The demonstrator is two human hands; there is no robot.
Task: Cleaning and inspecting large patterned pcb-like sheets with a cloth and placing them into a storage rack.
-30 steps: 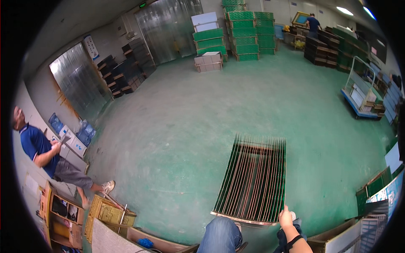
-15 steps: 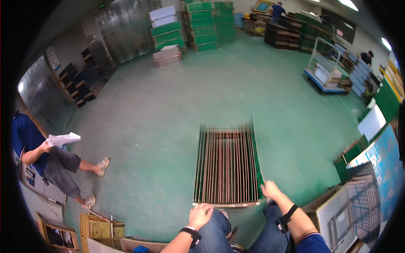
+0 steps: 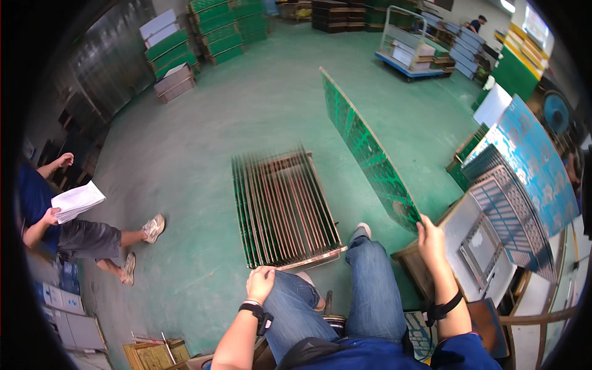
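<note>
My right hand [image 3: 431, 239] pinches the near lower corner of a thin green circuit board panel [image 3: 373, 154], which is held on edge and slants up and away to the left. A wire-slotted rack [image 3: 290, 206] stands on the floor before my knees, with several thin panels upright in its left and middle slots. My left hand [image 3: 260, 283] lies loosely on my left knee, fingers bent, close to the rack's near edge; nothing shows in it.
At left a person [image 3: 46, 209] holds white papers [image 3: 78, 200]. To my right a blue patterned sheet [image 3: 533, 166] and a tilted dark grid rack [image 3: 515, 216] lean above a box. A flatbed cart [image 3: 410, 61] and green stacked crates [image 3: 216, 31] stand farther off.
My right hand has drawn the green panel up from the rack's right side and swung it right. My view has turned right. The person at left has raised one hand.
</note>
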